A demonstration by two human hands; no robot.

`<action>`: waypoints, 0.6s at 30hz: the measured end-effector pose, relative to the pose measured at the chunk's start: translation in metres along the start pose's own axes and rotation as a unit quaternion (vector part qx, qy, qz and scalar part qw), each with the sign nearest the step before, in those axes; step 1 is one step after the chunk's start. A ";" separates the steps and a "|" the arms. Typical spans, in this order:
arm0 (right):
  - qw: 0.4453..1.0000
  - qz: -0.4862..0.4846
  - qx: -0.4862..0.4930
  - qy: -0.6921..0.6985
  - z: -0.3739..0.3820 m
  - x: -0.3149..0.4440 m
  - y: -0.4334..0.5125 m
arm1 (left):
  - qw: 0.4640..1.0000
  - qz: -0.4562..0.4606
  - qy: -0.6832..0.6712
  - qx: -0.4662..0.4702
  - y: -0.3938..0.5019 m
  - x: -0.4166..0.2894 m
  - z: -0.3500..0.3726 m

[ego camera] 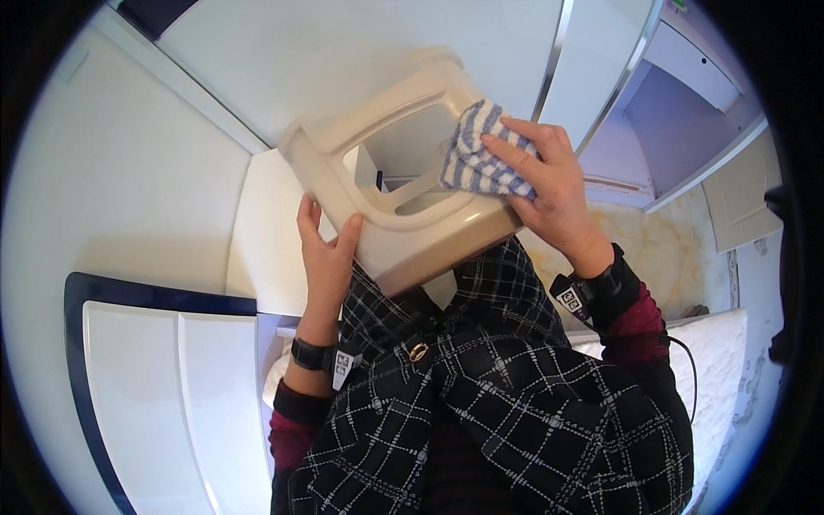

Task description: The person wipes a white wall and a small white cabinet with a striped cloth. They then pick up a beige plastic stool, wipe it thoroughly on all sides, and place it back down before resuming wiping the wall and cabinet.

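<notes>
A cream plastic stool (386, 251) is held tilted above my lap, with large cut-outs in the side facing up. My left hand (327, 257) grips its left edge, thumb on the near face and fingers around the outside. Bunched under my right hand (555, 187) is a blue-and-white striped cloth (483, 154), pressed against the stool's right side. That cloth hides part of the right leg and the rim of the opening. Through the cut-outs, pale furniture shows behind.
White panels (360, 51) stand ahead, beside a white surface (264, 238) at left. A headboard-like panel (154, 380) with a dark blue frame is at lower left. An open cabinet (676, 129) stands upper right, above marbled floor (637, 251). A white padded surface (702, 360) lies right.
</notes>
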State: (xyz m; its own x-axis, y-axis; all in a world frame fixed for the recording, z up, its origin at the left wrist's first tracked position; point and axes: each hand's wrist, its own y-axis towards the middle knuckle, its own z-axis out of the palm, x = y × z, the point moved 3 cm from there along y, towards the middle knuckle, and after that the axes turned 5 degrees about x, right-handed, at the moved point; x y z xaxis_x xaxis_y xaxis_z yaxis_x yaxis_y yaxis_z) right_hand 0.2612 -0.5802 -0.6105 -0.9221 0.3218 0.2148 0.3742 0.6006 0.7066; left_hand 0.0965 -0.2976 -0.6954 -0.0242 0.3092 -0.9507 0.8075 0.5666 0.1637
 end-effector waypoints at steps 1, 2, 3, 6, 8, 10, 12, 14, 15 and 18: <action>1.000 0.003 0.002 0.006 0.001 -0.003 -0.001 | 0.999 0.025 0.015 0.014 0.005 -0.005 0.006; 1.000 0.004 -0.004 0.011 0.000 -0.005 0.000 | 1.000 -0.006 0.003 0.003 0.013 -0.008 0.010; 1.000 0.012 -0.009 0.017 0.001 -0.007 -0.001 | 1.000 -0.021 -0.013 -0.005 0.022 -0.011 0.014; 1.000 0.010 -0.013 0.003 0.004 -0.008 -0.004 | 0.992 -0.045 -0.116 0.009 0.035 -0.016 0.029; 1.000 0.016 -0.022 -0.004 0.005 -0.009 -0.006 | 0.977 -0.082 -0.196 0.021 0.033 -0.015 0.038; 0.999 0.026 -0.026 -0.007 0.006 -0.011 -0.008 | 0.979 -0.077 -0.186 0.017 0.029 -0.015 0.042; 0.999 0.040 -0.025 -0.008 0.005 -0.012 -0.010 | 0.980 -0.071 -0.187 0.004 0.029 -0.016 0.042; 0.999 0.043 -0.027 0.007 0.004 -0.010 -0.010 | 0.977 -0.072 -0.199 -0.007 0.036 -0.017 0.042; 0.998 0.045 -0.030 0.013 0.003 -0.008 -0.010 | 0.976 -0.055 -0.213 0.001 0.043 -0.020 0.042; 0.999 -0.006 -0.041 0.017 0.002 0.010 -0.007 | 0.971 -0.041 -0.234 0.036 0.063 -0.027 0.043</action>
State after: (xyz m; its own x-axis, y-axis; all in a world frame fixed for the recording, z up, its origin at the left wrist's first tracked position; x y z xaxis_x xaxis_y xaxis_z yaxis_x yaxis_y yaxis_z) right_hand 0.2498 -0.5801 -0.6142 -0.9294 0.2902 0.2280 0.3560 0.5418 0.7614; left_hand 0.1732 -0.3038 -0.6708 0.1667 -0.1251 -0.9780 0.8541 0.5140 0.0798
